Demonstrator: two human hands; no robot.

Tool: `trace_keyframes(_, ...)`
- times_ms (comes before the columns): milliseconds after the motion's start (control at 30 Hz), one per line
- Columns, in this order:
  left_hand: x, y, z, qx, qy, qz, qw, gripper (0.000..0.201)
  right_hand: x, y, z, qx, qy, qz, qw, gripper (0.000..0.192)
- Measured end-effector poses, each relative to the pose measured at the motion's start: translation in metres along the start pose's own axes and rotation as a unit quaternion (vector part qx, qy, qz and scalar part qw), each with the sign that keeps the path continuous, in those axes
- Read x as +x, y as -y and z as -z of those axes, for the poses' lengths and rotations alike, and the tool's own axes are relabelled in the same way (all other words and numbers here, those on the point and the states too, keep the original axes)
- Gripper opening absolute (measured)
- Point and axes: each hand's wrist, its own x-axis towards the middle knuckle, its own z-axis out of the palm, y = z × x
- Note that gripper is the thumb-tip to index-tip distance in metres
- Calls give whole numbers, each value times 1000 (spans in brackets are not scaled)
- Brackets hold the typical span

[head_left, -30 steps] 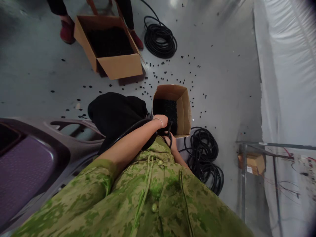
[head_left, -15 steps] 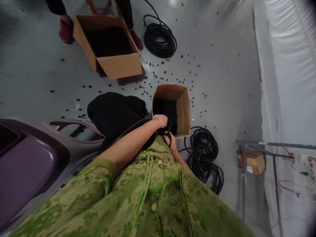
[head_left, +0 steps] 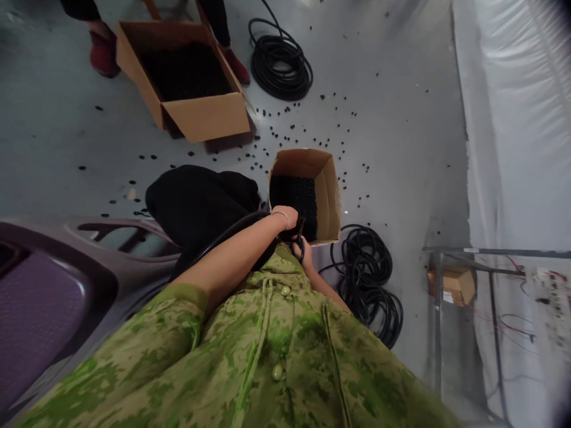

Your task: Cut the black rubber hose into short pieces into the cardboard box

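Loop of black hose (head_left: 302, 249) at the near rim of the small carton (head_left: 329, 196), its long axis running roughly fore-and-aft, upper end pointing away from our body. Our right hand (head_left: 308, 257) has its fingers curled round it. Our left hand (head_left: 286, 217) lies just beyond; its fingers are hidden, so we cannot tell their grip. Small carton: open, dark mass of small black pieces inside. Large carton (head_left: 206, 119), farther off and left: open, dark contents. Near coil (head_left: 368, 255) lies on the floor (head_left: 397, 131), right of the small carton.
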Motion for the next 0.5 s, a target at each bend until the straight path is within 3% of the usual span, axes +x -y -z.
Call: trace_keyframes(500, -1, 3, 0, 8, -13, 15, 1000, 38, 6, 4, -4, -22, -8, 33, 999, 21)
